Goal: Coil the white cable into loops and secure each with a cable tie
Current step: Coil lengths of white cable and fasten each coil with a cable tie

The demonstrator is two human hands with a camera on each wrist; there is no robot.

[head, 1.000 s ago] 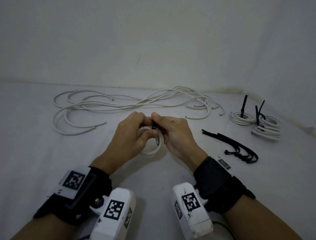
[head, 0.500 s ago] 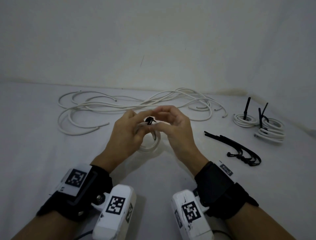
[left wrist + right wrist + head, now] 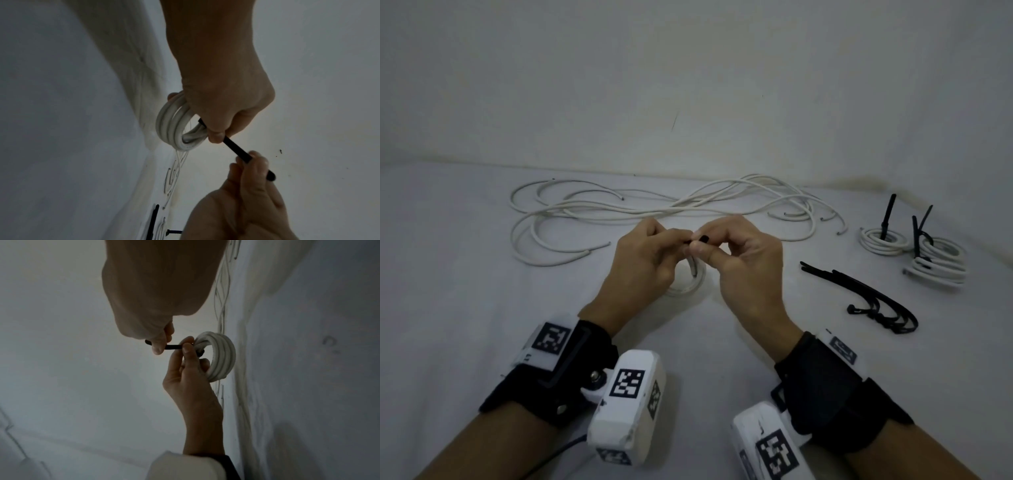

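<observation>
The left hand (image 3: 222,91) holds the small white coil (image 3: 174,126) above the tabletop (image 3: 465,291), pinching the tie's head; the right hand (image 3: 242,203) pinches the black cable tie (image 3: 238,150) tail. Pulling off-axis could likely slip the tail or spring the 3 loops apart.

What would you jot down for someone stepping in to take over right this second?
Left hand grips the small white coil at the tie's head. Right hand pinches the black cable tie by its tail, already looped round the coil.
Done: two tied coils at far right.
Left: cinch this tie, then coil and tie the loose white cable behind the hands. Spare ties lie to the right.
</observation>
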